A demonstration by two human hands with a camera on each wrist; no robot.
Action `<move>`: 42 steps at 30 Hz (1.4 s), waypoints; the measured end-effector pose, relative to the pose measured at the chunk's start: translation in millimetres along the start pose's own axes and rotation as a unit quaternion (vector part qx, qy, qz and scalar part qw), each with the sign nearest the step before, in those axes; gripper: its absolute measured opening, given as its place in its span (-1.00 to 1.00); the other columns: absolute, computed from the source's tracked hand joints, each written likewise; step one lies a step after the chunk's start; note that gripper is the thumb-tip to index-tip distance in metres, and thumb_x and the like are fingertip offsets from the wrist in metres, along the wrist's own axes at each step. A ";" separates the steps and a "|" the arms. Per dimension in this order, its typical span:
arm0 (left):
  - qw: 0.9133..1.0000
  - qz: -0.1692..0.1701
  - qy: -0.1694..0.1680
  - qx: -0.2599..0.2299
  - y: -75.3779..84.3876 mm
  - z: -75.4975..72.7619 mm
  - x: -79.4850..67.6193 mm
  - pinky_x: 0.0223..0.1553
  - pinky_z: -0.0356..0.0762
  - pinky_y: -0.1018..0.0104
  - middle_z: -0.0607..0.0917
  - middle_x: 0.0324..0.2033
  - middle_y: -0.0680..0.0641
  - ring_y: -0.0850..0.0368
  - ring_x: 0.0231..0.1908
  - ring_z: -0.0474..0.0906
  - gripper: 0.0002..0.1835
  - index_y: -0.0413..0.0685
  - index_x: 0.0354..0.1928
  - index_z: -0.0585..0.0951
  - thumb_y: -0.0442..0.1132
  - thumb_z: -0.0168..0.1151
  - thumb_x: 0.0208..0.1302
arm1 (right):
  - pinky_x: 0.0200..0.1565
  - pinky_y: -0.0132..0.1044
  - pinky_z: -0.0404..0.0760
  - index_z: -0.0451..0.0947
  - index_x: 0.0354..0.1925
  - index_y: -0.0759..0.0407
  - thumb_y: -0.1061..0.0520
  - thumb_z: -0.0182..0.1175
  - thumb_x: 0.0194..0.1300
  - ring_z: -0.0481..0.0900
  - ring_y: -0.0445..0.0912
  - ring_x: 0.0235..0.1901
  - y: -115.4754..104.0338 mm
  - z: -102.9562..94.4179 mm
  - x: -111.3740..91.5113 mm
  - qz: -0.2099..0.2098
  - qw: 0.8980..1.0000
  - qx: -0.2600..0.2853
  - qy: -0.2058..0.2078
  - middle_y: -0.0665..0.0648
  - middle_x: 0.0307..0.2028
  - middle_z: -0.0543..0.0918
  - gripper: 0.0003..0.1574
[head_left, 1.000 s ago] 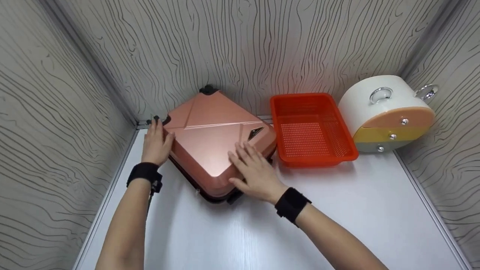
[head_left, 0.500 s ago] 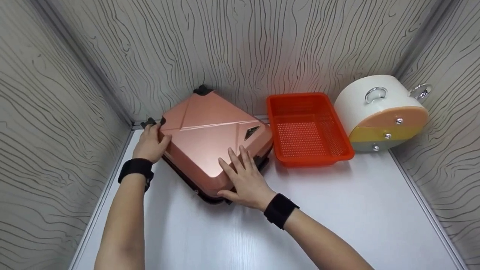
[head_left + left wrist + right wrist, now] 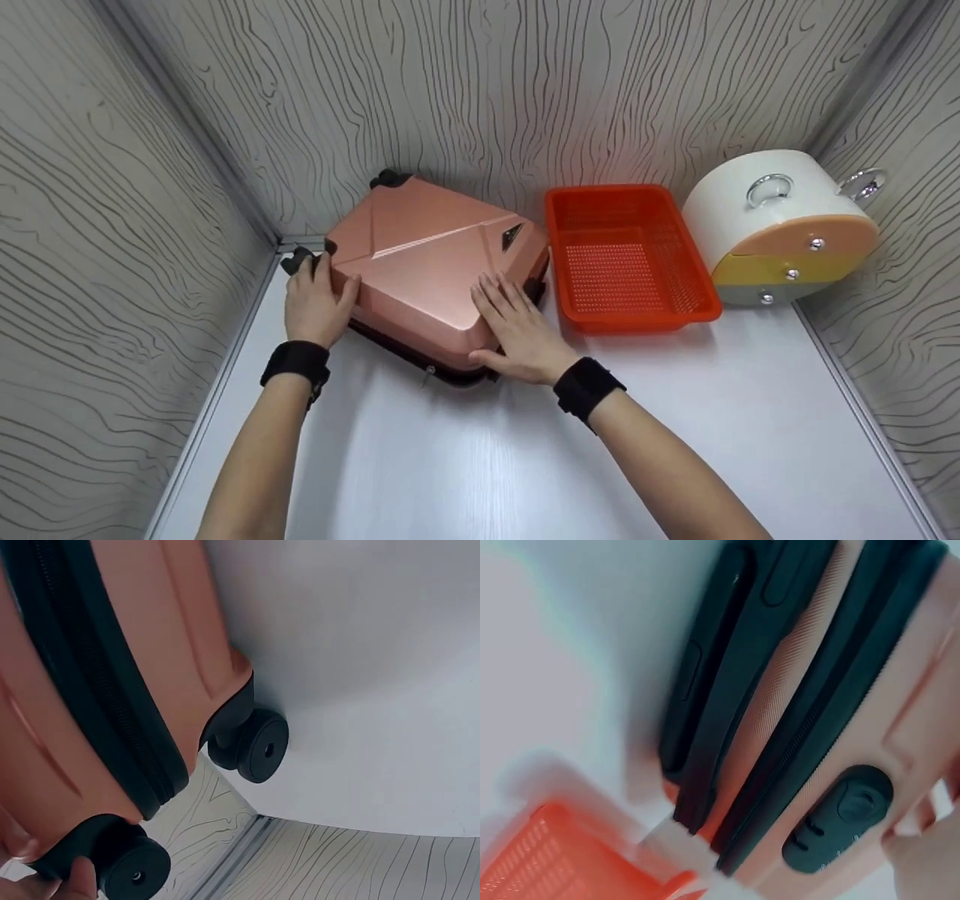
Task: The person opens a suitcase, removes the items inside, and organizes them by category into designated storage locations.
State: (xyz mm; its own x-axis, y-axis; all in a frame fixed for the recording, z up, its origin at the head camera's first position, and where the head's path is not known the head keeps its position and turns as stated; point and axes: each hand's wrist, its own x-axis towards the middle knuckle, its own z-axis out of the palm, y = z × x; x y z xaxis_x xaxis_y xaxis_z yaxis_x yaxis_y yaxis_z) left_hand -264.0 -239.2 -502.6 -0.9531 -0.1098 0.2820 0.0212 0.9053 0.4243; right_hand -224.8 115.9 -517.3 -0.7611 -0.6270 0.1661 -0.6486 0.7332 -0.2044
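A rose-gold hard-shell suitcase (image 3: 427, 262) lies flat and turned at an angle on the white table, its wheels toward the left and back wall. My left hand (image 3: 316, 304) rests on its left corner, fingers beside a black wheel (image 3: 296, 260); in the left wrist view a fingertip touches the upper wheel's housing (image 3: 97, 840). On the front right edge of the lid lies my right hand (image 3: 521, 334), fingers extended and thumb lower at the front corner. The right wrist view shows the suitcase's black combination lock (image 3: 840, 817) and carry handle (image 3: 720, 690).
Close to the suitcase's right side stands a red plastic basket (image 3: 566, 300) with a perforated bottom. Farther right is a round white drawer box (image 3: 742, 187) with orange, yellow and grey drawers. Wood-patterned walls (image 3: 465, 90) enclose the table (image 3: 450, 465) at the back and both sides.
The suitcase has turned counterclockwise as seen from above: its front corner has swung right and its wheel end left. Both hands have stayed on it.
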 end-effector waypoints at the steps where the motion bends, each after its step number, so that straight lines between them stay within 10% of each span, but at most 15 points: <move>1: 1.000 0.002 0.000 0.006 1.0 1.0 -0.9 0.42 0.09 -0.25 0.12 0.51 -0.42 -0.44 0.43 0.09 -0.13 -0.20 0.58 0.16 0.29 -0.04 0.51 | 0.53 0.08 -0.21 -0.31 0.65 0.09 -0.51 -0.07 0.46 -0.44 0.10 0.59 4.1 -2.0 -0.6 0.002 1.000 0.010 -0.003 0.15 0.63 -0.33 0.20; 8: 0.999 0.010 0.015 0.039 11.6 6.6 -10.0 0.37 0.15 -0.25 0.20 0.51 -0.34 -0.44 0.36 0.17 -0.06 -0.18 0.56 0.22 0.36 0.04 0.43 | 0.44 0.12 0.19 -0.23 0.66 -0.07 -0.29 -0.04 0.58 -0.37 -0.01 0.60 30.2 -11.0 -8.4 0.033 0.998 0.058 -0.012 0.07 0.64 -0.30 -0.03; 18: 0.995 0.057 0.069 0.048 20.0 20.5 -35.0 0.31 0.26 -0.23 0.35 0.34 -0.38 -0.37 0.28 0.26 0.10 -0.10 0.53 0.32 0.46 0.35 0.12 | 0.51 0.04 0.00 -0.16 0.65 0.05 -0.07 -0.18 0.67 -0.23 0.08 0.59 60.0 -28.5 -13.0 0.067 0.996 0.047 -0.019 0.12 0.63 -0.21 -0.22; 32: 0.997 0.024 0.071 0.023 48.1 33.0 -48.5 0.30 0.31 -0.11 0.26 0.41 -0.34 -0.30 0.30 0.18 0.13 -0.14 0.56 0.24 0.34 0.47 0.10 | 0.53 -0.02 -0.06 -0.21 0.65 0.12 -0.14 -0.11 0.63 -0.27 0.01 0.60 63.7 -28.8 -9.1 0.082 0.995 0.056 -0.001 0.08 0.63 -0.27 -0.12; 38: 0.989 0.119 0.092 0.004 62.0 54.4 -77.3 0.38 0.21 -0.11 0.37 0.38 -0.20 -0.19 0.34 0.26 -0.25 -0.07 0.41 0.43 -0.01 0.45 0.23 | 0.53 -0.02 -0.07 -0.18 0.65 0.09 -0.16 -0.02 0.60 -0.29 0.01 0.60 60.1 -23.6 -8.8 0.069 0.996 0.048 0.005 0.09 0.64 -0.25 -0.07; 42: 0.984 0.161 -0.002 -0.070 90.5 81.4 -104.4 0.16 0.49 0.01 0.66 0.03 -0.05 -0.05 0.08 0.53 -0.68 0.01 0.03 0.69 -0.09 0.40 0.27 | 0.53 -0.03 -0.09 -0.19 0.65 0.12 -0.16 0.03 0.58 -0.29 0.02 0.60 59.1 -23.0 -9.4 0.070 0.996 0.047 0.009 0.12 0.64 -0.25 -0.03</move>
State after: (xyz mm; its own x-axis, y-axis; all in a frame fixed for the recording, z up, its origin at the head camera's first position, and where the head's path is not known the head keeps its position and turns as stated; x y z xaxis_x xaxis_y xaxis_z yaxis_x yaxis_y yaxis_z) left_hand -187.2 -112.4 -563.7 -0.8913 0.1749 0.4184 0.3635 0.8271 0.4286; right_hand -256.1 171.1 -508.7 -0.8442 -0.5157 0.1464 -0.5339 0.7840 -0.3166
